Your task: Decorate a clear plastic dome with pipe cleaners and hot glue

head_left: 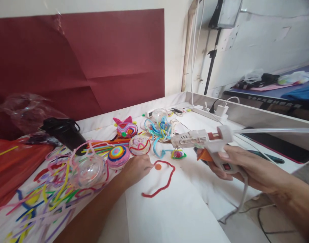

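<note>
My left hand point(137, 169) pinches one end of a bent red pipe cleaner point(171, 175) above a white sheet point(166, 219). A small orange disc point(158, 166) is by the fingertips, inside the curve of the pipe cleaner. My right hand point(227, 165) grips a white glue gun point(210, 140) with an orange trigger, its nozzle pointing left. Beyond my left hand are a multicoloured round piece point(118, 154), a pale ball with a red strand point(139, 145) and a pink eared figure point(125, 127).
Loose pipe cleaners point(50, 199) and a clear plastic ball point(89, 170) lie at the left, near a black container point(64, 133). Blue curled strands point(160, 128) are at the back. A power strip point(207, 110) with plugs lies at the back right; the gun's cord hangs below it.
</note>
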`<state>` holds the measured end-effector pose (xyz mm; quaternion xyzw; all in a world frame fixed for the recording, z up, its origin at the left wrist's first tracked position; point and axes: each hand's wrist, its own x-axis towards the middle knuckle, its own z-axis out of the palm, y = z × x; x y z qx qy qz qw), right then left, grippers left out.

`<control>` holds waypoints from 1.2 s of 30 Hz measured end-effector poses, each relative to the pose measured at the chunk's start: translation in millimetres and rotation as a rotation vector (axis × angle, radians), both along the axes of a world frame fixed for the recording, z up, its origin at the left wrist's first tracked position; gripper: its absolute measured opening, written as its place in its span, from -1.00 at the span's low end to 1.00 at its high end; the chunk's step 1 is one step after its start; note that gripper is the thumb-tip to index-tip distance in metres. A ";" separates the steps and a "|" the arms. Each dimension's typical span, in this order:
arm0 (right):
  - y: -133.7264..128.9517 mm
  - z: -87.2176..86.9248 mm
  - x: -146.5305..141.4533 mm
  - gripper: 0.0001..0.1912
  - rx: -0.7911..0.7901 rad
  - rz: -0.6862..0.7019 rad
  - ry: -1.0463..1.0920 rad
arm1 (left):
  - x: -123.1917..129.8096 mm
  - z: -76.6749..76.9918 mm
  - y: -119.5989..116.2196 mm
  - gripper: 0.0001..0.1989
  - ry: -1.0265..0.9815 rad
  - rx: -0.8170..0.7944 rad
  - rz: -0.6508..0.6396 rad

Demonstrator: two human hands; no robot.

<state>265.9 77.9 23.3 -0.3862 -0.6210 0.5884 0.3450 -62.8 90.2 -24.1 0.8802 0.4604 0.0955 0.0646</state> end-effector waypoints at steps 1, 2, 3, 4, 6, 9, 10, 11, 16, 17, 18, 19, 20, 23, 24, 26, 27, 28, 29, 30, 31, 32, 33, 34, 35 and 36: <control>0.2 0.9 -1.2 -0.57 -0.043 0.049 0.018 | -0.4 -0.9 0.8 -0.77 -0.010 -0.002 -0.006; 0.3 2.2 -2.8 -0.58 -0.081 0.100 0.035 | -0.9 -1.8 1.7 -0.77 -0.021 -0.007 -0.012; 0.6 3.5 -4.7 -0.58 -0.094 0.126 0.041 | -1.3 -2.7 2.7 -0.77 -0.035 -0.013 -0.018; 0.9 4.7 -6.8 -0.57 -0.088 0.134 0.036 | -1.6 -3.4 3.7 -0.76 -0.050 -0.019 -0.022; 1.8 6.3 -11.3 -0.57 -0.079 0.142 0.013 | -1.8 -4.2 5.5 -0.76 -0.075 -0.029 -0.023; 3.4 6.3 -16.7 -0.59 -0.067 0.157 -0.028 | -1.1 -2.6 6.6 -0.75 -0.083 -0.040 -0.012; 3.9 5.9 -18.1 -0.61 -0.060 0.164 -0.039 | -0.7 -1.6 6.6 -0.74 -0.083 -0.047 -0.007; 4.3 5.7 -19.3 -0.63 -0.050 0.168 -0.047 | -0.3 -0.6 6.4 -0.73 -0.084 -0.055 -0.001; 5.1 7.1 -24.7 -0.69 -0.003 0.183 -0.070 | 1.0 1.7 6.1 -0.72 -0.070 -0.071 0.014; 5.2 7.5 -25.7 -0.69 0.005 0.182 -0.076 | 1.1 1.7 6.1 -0.72 -0.066 -0.066 0.014; 5.2 7.7 -26.6 -0.69 0.010 0.181 -0.082 | 1.1 1.6 6.0 -0.72 -0.065 -0.062 0.011; 5.3 7.7 -27.4 -0.69 0.014 0.181 -0.087 | 1.0 1.6 5.9 -0.72 -0.066 -0.059 0.008; 5.5 7.5 -28.0 -0.69 0.016 0.180 -0.093 | 1.0 1.6 5.5 -0.72 -0.068 -0.060 0.004; 5.9 6.3 -28.8 -0.68 0.020 0.171 -0.113 | 0.8 1.8 4.4 -0.73 -0.080 -0.071 0.003; 5.8 6.1 -28.6 -0.68 0.020 0.162 -0.122 | 0.7 1.9 4.2 -0.73 -0.083 -0.075 0.006; 5.4 6.0 -27.9 -0.68 0.020 0.151 -0.142 | 0.6 1.8 4.3 -0.72 -0.086 -0.082 0.007; 5.0 6.1 -27.6 -0.68 0.019 0.149 -0.151 | 0.5 1.7 4.5 -0.73 -0.087 -0.084 0.007; 4.6 6.1 -27.2 -0.68 0.017 0.148 -0.159 | 0.4 1.8 4.8 -0.73 -0.085 -0.086 0.009; 4.0 5.9 -26.9 -0.67 0.013 0.147 -0.165 | 0.4 2.0 5.1 -0.73 -0.082 -0.087 0.007; 3.4 5.4 -26.6 -0.67 0.009 0.146 -0.165 | 0.5 2.4 5.2 -0.73 -0.076 -0.087 0.005; 2.7 4.6 -26.3 -0.66 0.004 0.143 -0.162 | 0.8 3.2 5.2 -0.73 -0.071 -0.086 0.006; 1.9 3.5 -26.1 -0.66 0.000 0.142 -0.156 | 1.2 4.3 5.0 -0.72 -0.064 -0.088 0.006; 0.8 2.2 -25.8 -0.65 -0.004 0.142 -0.150 | 1.8 5.6 4.7 -0.72 -0.056 -0.090 0.007; -0.4 0.8 -25.4 -0.65 -0.007 0.145 -0.146 | 2.3 7.1 4.3 -0.72 -0.047 -0.097 0.011; -1.9 -0.5 -24.8 -0.63 -0.007 0.147 -0.143 | 2.8 8.3 3.9 -0.72 -0.041 -0.104 0.022; -3.7 -1.7 -24.0 -0.61 -0.003 0.148 -0.144 | 3.0 9.3 3.7 -0.72 -0.037 -0.114 0.035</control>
